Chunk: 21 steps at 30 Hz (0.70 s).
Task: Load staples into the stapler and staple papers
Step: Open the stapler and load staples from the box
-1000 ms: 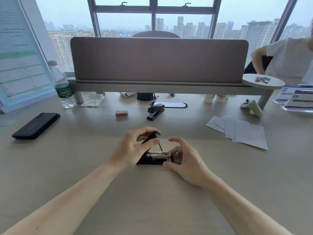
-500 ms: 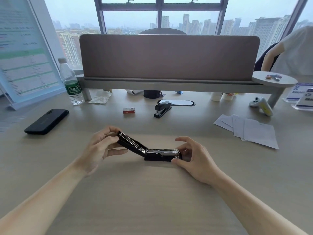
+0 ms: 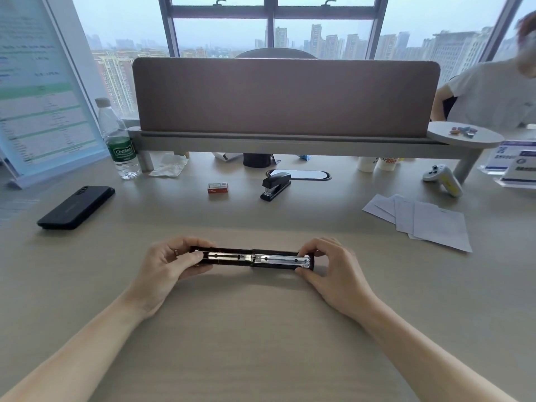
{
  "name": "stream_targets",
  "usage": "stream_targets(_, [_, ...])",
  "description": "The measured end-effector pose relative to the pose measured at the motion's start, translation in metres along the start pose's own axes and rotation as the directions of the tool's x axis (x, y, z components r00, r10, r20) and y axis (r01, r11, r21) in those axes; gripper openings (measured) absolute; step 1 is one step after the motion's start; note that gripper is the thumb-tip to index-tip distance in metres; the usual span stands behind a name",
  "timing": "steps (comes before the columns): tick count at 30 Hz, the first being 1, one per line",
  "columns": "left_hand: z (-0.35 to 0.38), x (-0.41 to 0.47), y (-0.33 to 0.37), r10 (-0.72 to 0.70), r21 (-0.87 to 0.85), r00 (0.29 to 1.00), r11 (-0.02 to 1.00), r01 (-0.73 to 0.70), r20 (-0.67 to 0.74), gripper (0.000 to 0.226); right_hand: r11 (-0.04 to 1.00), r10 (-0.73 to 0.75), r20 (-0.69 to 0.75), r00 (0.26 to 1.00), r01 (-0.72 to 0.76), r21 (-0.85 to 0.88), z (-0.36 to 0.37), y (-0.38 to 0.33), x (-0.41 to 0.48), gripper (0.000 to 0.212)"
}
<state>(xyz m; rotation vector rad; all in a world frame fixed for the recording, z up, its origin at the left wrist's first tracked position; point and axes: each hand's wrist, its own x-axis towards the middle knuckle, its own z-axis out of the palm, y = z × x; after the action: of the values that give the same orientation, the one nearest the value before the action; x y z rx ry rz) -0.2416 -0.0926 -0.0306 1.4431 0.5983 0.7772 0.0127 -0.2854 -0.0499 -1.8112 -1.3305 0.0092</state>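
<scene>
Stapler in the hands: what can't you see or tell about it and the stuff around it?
Stapler: head view, both ends hidden under the left hand and right hand; staples in the channel too small to tell.
Red box: head view, label too small to read.
Chart board: head view, blurred and cut off by the left edge.

A pale wood-grain desk filled the near view. Along its far edge stood a grey raised shelf carrying a brown fabric divider. The curved top of a chair showed behind the divider, and beyond it a dark-framed window let in flat, hazy daylight over a skyline of tower blocks.
</scene>
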Motion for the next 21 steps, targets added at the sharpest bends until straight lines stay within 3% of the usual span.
stream_targets(3, [0.0,-0.0028,-0.0026,0.026,-0.034,1.0,0.999,-0.026,0.006,0.042,1.0,-0.023,-0.009,1.0,0.023,-0.009,0.0006,-0.0001,-0.0006,0.027])
stream_targets(13, [-0.0021,-0.0019,-0.0039,0.029,-0.053,0.999,0.998,-0.028,0.021,0.04,0.998,-0.041,0.007,0.999,0.041,-0.042,-0.0001,-0.0002,-0.0013,0.028])
stream_targets(21, [0.0005,0.0031,-0.0006,-0.02,-0.012,0.999,1.0,0.02,-0.03,0.023,0.999,0.014,0.055,0.998,-0.012,-0.033,-0.0003,0.0,-0.0014,0.026])
